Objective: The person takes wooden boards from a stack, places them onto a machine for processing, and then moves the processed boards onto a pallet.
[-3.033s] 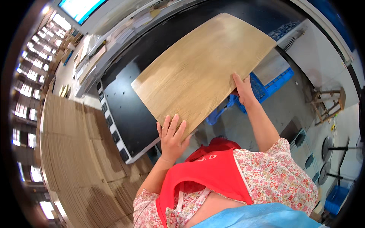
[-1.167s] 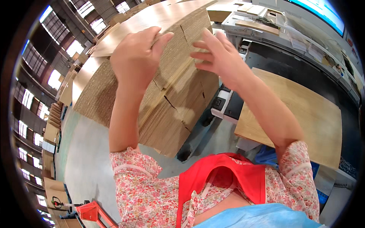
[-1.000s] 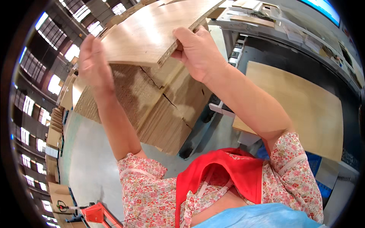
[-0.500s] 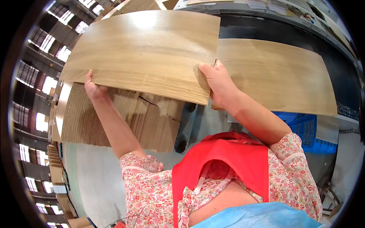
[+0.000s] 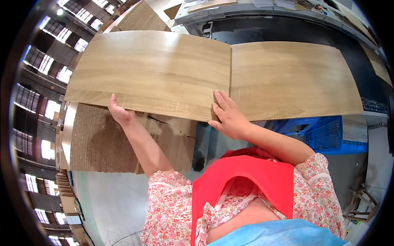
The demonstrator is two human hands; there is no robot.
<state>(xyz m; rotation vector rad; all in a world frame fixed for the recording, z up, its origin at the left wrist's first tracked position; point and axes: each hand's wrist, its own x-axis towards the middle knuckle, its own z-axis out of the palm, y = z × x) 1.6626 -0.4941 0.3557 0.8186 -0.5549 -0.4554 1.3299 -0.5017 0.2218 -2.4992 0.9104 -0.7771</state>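
Note:
A light wood-grain panel (image 5: 152, 74) lies across the left, over a tall stack of boards. My left hand (image 5: 122, 115) grips its near edge, the thumb up on top and the other fingers hidden beneath. My right hand (image 5: 230, 117) lies with fingers stretched and apart on the same panel's near right corner. Next to it, on the right, is a second wood-grain panel (image 5: 293, 80) of similar colour. The two panels' ends meet along a narrow dark seam just beyond my right fingertips.
The board stack (image 5: 106, 139) stands below the left panel. Blue plastic crates (image 5: 328, 137) sit under the right panel. A black machine surface (image 5: 262, 30) runs along the back, and another brown stack (image 5: 141, 18) stands at the far left. A small wooden stool (image 5: 363, 203) is at lower right.
The left panel has come down and nearer, level with the right panel. My right hand has gone from gripping its right edge to lying spread on its corner. My left hand has shifted rightward.

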